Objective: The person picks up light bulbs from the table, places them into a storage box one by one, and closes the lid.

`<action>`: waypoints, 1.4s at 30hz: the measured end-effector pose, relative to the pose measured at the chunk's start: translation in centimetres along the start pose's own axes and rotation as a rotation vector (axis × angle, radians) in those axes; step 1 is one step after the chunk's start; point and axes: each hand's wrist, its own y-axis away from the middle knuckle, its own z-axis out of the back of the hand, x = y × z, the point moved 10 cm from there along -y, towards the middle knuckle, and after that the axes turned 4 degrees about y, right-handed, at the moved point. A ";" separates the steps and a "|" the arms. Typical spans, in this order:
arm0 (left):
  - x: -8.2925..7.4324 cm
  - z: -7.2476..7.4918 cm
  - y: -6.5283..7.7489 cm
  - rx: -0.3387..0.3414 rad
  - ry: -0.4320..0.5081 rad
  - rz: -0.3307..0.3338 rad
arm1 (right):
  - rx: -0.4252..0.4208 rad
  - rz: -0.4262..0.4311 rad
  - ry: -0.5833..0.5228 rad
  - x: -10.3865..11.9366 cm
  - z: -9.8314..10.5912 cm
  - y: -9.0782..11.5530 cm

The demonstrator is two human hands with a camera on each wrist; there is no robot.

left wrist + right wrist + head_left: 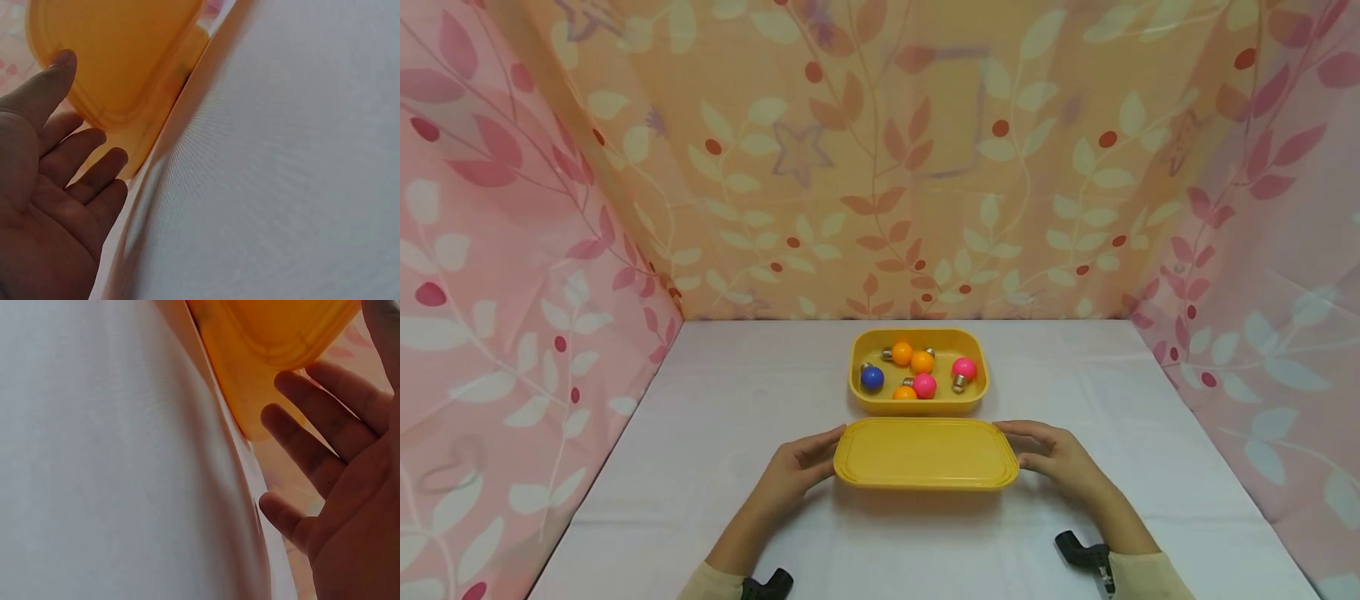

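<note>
A flat yellow lid [927, 454] is held up over the white table, its shadow falling on the cloth below. My left hand [805, 468] pinches its left end, thumb [62, 59] at the rim and the other fingers spread beneath. At the right end, my right hand [1056, 458] grips the edge between thumb and fingers; in the right wrist view its fingers [300, 447] are loosely spread near the lid's corner. Just beyond the lid sits an open yellow box [919, 408]. Inside it lie a blue bulb [872, 378], pink bulbs [964, 369] and orange bulbs [922, 362], with metal screw bases.
A white cloth [715, 375] covers the table. Patterned curtains surround it, with an orange one [880, 167] at the back and pink ones [512, 250] at the sides. Black camera mounts [1086, 554] are worn at both wrists.
</note>
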 end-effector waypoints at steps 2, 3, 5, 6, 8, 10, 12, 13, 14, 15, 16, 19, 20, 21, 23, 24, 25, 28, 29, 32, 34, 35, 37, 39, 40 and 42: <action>-0.1 0.1 0.0 -0.024 0.023 -0.002 | -0.019 -0.011 0.004 0.1 -0.1 0.0; -0.1 0.2 0.0 -0.036 0.029 -0.001 | -0.029 -0.024 0.009 0.1 -0.1 0.0; -0.3 0.3 0.0 -0.057 0.033 -0.004 | -0.047 -0.047 0.016 0.1 -0.2 -0.1; -0.3 0.3 0.0 -0.064 0.038 -0.007 | -0.056 -0.061 0.020 0.1 -0.2 -0.1; -0.5 0.3 0.0 -0.083 0.039 -0.019 | -0.074 -0.083 0.034 0.0 -0.1 -0.1; -0.6 0.4 0.0 -0.102 0.040 -0.024 | -0.092 -0.091 0.050 0.0 0.0 -0.2; -0.7 0.4 0.0 -0.124 0.034 -0.024 | -0.107 -0.101 0.054 0.0 0.1 -0.2; -0.6 0.5 0.1 -0.135 0.029 -0.023 | -0.113 -0.107 0.058 0.0 0.2 -0.2; -0.6 0.5 0.1 -0.145 0.028 -0.022 | -0.118 -0.111 0.062 0.0 0.2 -0.3; -0.6 0.6 0.1 -0.157 0.025 -0.019 | -0.122 -0.116 0.062 0.0 0.2 -0.3; -0.6 0.7 0.1 -0.168 0.022 -0.020 | -0.123 -0.119 0.060 0.0 0.2 -0.3; -0.5 0.9 0.2 -0.199 0.011 -0.025 | -0.127 -0.124 0.049 0.1 0.2 -0.2; -0.5 1.0 0.2 -0.206 0.005 -0.027 | -0.128 -0.121 0.050 0.1 0.2 -0.2; -0.6 1.1 0.2 -0.213 -0.001 -0.031 | -0.130 -0.117 0.050 0.1 0.2 -0.2; -0.7 1.2 0.3 -0.220 -0.012 -0.036 | -0.134 -0.101 0.059 0.2 0.1 -0.2; -0.8 1.2 0.3 -0.222 -0.020 -0.040 | -0.135 -0.095 0.064 0.3 0.1 -0.2; -0.8 1.2 0.3 -0.224 -0.029 -0.044 | -0.138 -0.089 0.067 0.4 0.2 -0.2; -1.1 1.3 0.4 -0.235 -0.054 -0.059 | -0.143 -0.067 0.066 0.7 0.2 -0.3; -1.2 1.3 0.4 -0.240 -0.062 -0.064 | -0.147 -0.061 0.067 0.8 0.2 -0.3; -1.3 1.4 0.5 -0.244 -0.056 -0.075 | -0.162 -0.052 0.070 0.9 0.3 -0.4; -1.3 1.3 0.5 -0.247 -0.041 -0.077 | -0.175 -0.034 0.080 1.2 0.4 -0.5; -1.3 1.3 0.5 -0.250 -0.033 -0.075 | -0.185 -0.025 0.086 1.3 0.4 -0.5; -1.4 1.4 0.5 -0.258 -0.025 -0.078 | -0.208 -0.007 0.096 1.6 0.5 -0.4; -1.6 1.4 0.5 -0.270 -0.033 -0.089 | -0.228 0.016 0.106 2.0 0.5 -0.4; -1.7 1.4 0.6 -0.278 -0.040 -0.093 | -0.239 0.021 0.111 2.2 0.6 -0.3; -1.8 1.5 0.5 -0.289 -0.051 -0.106 | -0.254 0.024 0.110 2.3 0.7 -0.3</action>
